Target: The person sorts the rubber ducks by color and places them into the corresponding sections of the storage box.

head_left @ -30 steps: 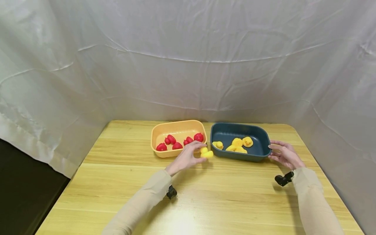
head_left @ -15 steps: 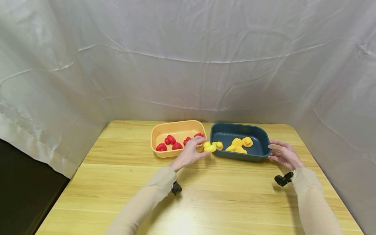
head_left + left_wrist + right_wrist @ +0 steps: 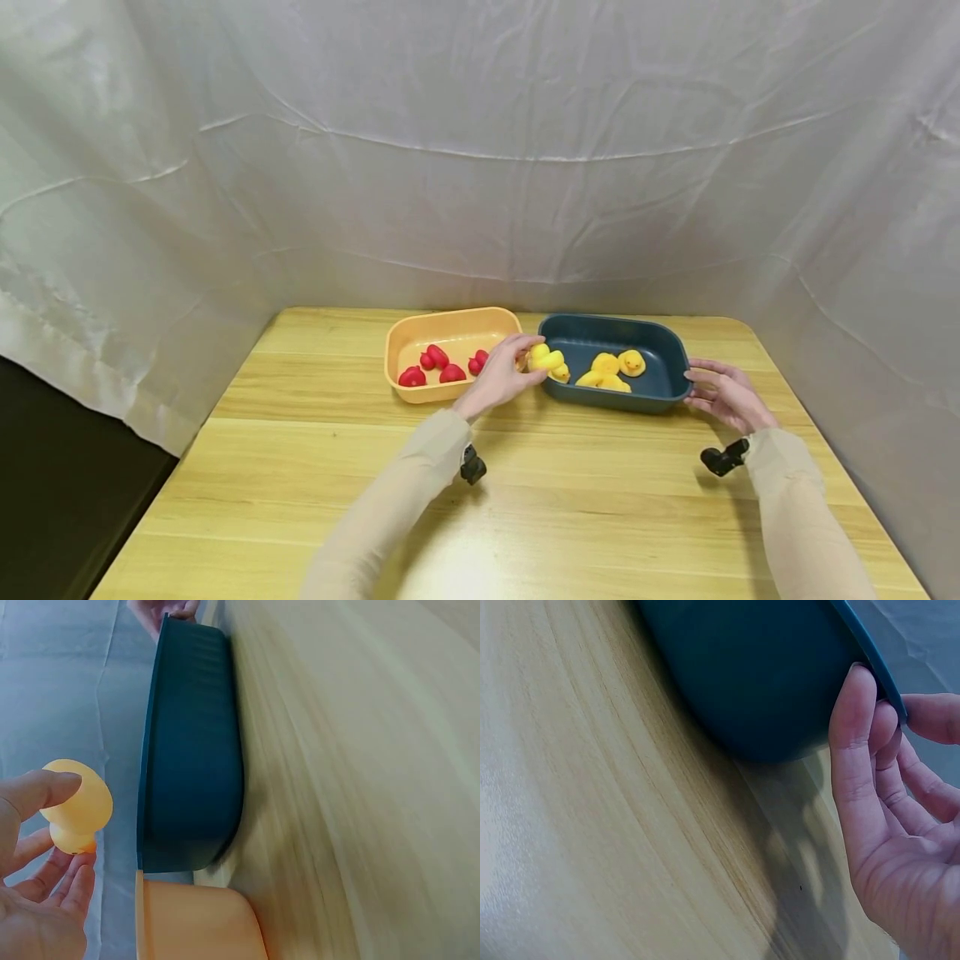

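My left hand (image 3: 501, 377) holds a yellow toy duck (image 3: 547, 357) between thumb and fingers, over the left end of a dark blue bin (image 3: 615, 398). In the left wrist view this duck (image 3: 88, 796) hangs head down above rim height, its orange beak by the fingertips. Several more yellow ducks (image 3: 606, 363) lie inside the blue bin; the held one partly covers the leftmost. At the bin's right end my right hand (image 3: 726, 396) pinches the rim, thumb (image 3: 853, 727) against the outer wall and a finger over the edge.
Left of the blue bin, close beside it, stands an orange bin (image 3: 450, 323) with several small red toys (image 3: 452, 372) in it. Both bins stand near the back of the wooden table (image 3: 570, 500). Pale grey cloth (image 3: 517, 192) hangs behind and at the sides.
My left hand has moved right and slightly back with the duck, from in front of the gap between the bins to over the blue bin's left end. The right hand stays at the rim.
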`<act>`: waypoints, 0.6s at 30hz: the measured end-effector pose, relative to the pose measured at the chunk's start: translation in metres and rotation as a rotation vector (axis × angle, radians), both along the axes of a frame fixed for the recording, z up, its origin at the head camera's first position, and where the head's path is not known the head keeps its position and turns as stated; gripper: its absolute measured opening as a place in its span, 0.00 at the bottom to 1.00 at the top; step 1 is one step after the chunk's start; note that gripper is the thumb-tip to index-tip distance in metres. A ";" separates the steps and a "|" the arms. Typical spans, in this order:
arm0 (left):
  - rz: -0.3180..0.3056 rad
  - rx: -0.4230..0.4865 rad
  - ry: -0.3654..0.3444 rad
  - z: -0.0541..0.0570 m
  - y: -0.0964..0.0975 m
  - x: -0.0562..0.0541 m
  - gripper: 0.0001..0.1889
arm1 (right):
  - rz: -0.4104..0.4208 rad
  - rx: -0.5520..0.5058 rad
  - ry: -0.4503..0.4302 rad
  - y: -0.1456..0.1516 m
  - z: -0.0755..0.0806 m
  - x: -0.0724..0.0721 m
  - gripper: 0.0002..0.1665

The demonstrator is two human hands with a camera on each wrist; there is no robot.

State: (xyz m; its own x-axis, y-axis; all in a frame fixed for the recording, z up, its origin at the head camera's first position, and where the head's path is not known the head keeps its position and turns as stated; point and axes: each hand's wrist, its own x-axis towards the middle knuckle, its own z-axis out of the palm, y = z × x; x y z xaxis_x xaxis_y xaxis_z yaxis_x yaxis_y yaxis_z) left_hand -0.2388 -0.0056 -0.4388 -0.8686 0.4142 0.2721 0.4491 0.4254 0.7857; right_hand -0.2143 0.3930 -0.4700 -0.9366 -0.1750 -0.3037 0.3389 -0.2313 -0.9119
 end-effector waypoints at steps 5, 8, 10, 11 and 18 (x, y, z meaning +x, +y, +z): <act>0.010 0.004 -0.010 -0.001 0.007 -0.006 0.28 | 0.004 -0.017 0.006 0.000 -0.001 -0.001 0.12; 0.022 -0.001 -0.030 -0.001 0.010 -0.008 0.28 | 0.000 -0.016 0.001 0.000 -0.001 -0.001 0.12; 0.029 -0.006 -0.034 -0.001 0.012 -0.010 0.29 | -0.002 -0.015 -0.001 0.000 -0.001 -0.001 0.12; 0.033 -0.010 -0.033 -0.001 0.013 -0.011 0.29 | -0.002 -0.015 -0.002 0.000 -0.001 -0.001 0.12; 0.049 0.004 -0.038 -0.003 0.021 -0.018 0.29 | -0.003 0.001 -0.001 -0.001 0.000 0.000 0.11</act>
State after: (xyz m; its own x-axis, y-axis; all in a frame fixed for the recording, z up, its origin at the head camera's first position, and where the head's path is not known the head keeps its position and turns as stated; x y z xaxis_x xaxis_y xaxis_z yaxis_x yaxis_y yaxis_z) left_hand -0.2566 0.0155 -0.4419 -0.8974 0.3703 0.2400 0.3976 0.4427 0.8037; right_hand -0.2145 0.3918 -0.4698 -0.9366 -0.1721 -0.3051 0.3395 -0.2314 -0.9117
